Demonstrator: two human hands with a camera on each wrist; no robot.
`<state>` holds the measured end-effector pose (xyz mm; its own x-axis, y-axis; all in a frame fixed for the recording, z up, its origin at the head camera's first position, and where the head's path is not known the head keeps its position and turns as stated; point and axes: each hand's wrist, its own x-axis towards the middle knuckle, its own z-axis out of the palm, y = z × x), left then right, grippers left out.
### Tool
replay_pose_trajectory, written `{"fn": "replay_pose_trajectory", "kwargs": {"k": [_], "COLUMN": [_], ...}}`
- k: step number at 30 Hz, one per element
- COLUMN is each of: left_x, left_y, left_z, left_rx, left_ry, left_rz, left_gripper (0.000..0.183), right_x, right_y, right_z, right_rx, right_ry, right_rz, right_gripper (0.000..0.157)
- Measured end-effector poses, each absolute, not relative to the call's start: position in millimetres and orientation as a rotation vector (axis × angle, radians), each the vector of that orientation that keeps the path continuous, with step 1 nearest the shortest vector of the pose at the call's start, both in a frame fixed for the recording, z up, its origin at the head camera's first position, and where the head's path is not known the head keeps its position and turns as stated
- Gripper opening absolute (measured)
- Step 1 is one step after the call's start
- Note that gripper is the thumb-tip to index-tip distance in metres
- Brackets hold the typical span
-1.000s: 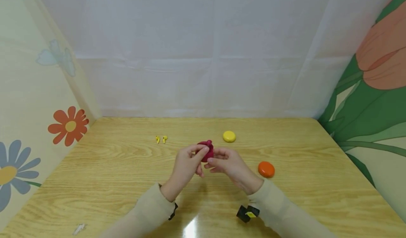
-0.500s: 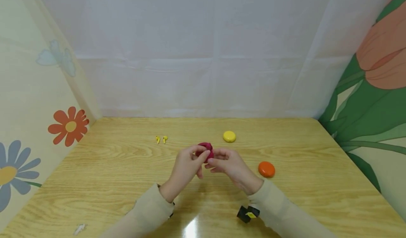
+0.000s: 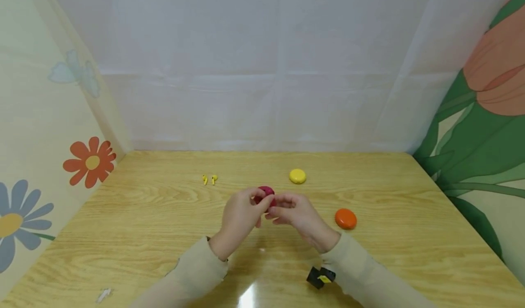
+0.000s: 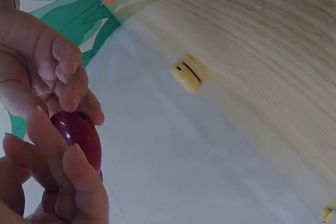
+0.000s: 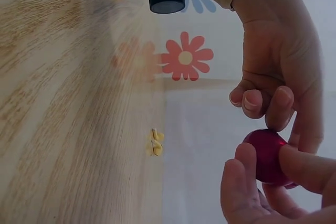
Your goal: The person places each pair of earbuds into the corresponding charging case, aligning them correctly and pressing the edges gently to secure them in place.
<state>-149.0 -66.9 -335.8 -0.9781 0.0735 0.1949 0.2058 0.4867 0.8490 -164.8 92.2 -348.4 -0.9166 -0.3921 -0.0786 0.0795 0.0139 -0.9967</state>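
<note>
A glossy magenta round earbud case [image 3: 267,190] is held above the middle of the table between both hands. My left hand [image 3: 241,211] pinches its left side between thumb and fingers. On the other side, the thumb and fingers of my right hand [image 3: 302,218] hold its right edge. Fingers hide much of the case in the head view, so whether its lid stands fully open I cannot tell. From the left wrist, its smooth outer shell [image 4: 83,137] shows with a small dark hole near one end. The right wrist view shows the rounded shell [image 5: 268,153] too.
Two yellow earbuds [image 3: 209,179] lie apart at the back left of the wooden table [image 3: 143,217]. A yellow round case [image 3: 297,176] sits at the back, and an orange round case [image 3: 346,218] lies right of my right hand. A whitish scrap [image 3: 104,295] is at the front left.
The magenta case has turned in the fingers, and its knob-like top no longer sticks up. Less of it shows now. My left hand has shifted slightly; the right hand stays nearly still.
</note>
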Motion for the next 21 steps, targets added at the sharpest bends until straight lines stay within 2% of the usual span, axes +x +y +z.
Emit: {"fn": "replay_pose_trajectory", "kwargs": {"k": [13,21], "left_x": [-148.2,-152.4], "left_y": [-65.7,-66.5], "left_z": [-337.6,-335.5], "left_rx": [-0.197,-0.241], "left_ry": [-2.635,-2.617], "left_rz": [-1.330,-1.158], "left_gripper": [0.024,0.018], "right_x": [-165.2,-165.1], "right_y": [92.1,92.0], "right_z": [-351.0,-349.6], "right_rx": [-0.317,-0.318], "right_ry": [1.982,1.976], "right_rz": [-1.949,-1.941], "right_gripper": [0.030,0.033]}}
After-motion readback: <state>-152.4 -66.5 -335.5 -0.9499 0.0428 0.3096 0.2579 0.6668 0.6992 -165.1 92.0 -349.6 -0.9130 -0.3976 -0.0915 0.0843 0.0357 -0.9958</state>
